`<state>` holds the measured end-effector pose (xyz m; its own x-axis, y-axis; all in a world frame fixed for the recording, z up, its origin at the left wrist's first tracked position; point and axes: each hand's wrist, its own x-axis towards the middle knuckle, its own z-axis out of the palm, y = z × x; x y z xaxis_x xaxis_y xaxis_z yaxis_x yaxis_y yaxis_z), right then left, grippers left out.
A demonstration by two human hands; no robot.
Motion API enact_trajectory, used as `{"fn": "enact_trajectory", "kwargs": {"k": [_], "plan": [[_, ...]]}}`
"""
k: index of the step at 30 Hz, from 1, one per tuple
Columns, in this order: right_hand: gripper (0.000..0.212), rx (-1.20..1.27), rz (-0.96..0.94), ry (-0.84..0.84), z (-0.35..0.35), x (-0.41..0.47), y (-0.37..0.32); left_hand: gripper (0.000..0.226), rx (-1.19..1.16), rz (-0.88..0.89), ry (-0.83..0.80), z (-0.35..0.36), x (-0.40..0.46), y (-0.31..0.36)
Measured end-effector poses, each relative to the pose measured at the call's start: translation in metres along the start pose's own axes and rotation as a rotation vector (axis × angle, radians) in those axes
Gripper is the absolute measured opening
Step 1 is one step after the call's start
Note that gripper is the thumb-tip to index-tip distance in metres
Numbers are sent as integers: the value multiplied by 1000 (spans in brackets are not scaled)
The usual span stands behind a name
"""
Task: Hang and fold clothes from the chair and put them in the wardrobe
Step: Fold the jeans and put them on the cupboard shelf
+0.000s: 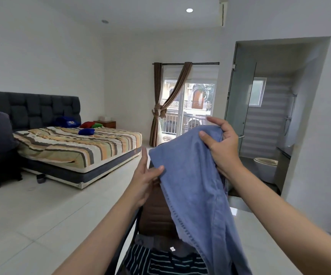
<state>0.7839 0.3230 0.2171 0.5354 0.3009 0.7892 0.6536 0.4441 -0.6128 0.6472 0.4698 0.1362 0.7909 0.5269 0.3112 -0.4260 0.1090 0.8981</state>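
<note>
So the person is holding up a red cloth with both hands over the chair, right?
Not quite. The cloth is blue, not red, as the head view shows. The left hand and the right hand do both hold it up over the chair.

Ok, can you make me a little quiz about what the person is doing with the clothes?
1. True or false: both hands grip the blue jeans.
2. What lies on the chair seat below? A) a striped garment B) a towel C) shoes
3. Which hand holds the jeans higher?

Key:
1. True: the left hand pinches one edge and the right hand grips the top.
2. A, the dark striped garment.
3. The right hand.
</note>
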Motion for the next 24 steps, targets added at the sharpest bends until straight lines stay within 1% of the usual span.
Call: {"fn": "enact_trajectory", "kwargs": {"k": [2, 5, 7, 9, 11, 13, 14, 17, 19, 20, 22, 24], "plan": [[44, -6, 39, 20, -8, 4, 3, 84, -52, 31, 13, 5, 1, 2], [50, 16, 153, 37, -23, 8, 11, 59, -199, 5, 38, 11, 8, 18], [51, 25, 232, 22, -31, 9, 16, 47, -191, -40, -14, 17, 11, 32], [52, 76, 301, 0, -38, 9, 19, 42, -89, -34, -25, 21, 16, 42], [52, 137, 360, -35, -46, 12, 18, 42, -20, 11, 34, 23, 23, 51], [50, 187, 407, -54, -55, 15, 16, 43, -39, 47, 79, 24, 31, 58], [50, 202, 422, -34, -58, 16, 16, 44, -50, 65, 83, 26, 35, 61], [57, 251, 439, 150, -63, 12, 23, 44, -27, 129, 31, 37, 42, 69], [52, 367, 456, 287, -60, 2, 26, 46, -38, 151, -3, 48, 44, 74], [48, 393, 457, 329, -58, -7, 28, 49, -51, 158, -10, 52, 46, 76], [48, 379, 451, 322, -52, -30, 31, 53, -56, 168, -29, 55, 50, 79], [58, 377, 407, 245, -45, -51, 35, 56, -30, 163, -76, 53, 53, 81]]}}
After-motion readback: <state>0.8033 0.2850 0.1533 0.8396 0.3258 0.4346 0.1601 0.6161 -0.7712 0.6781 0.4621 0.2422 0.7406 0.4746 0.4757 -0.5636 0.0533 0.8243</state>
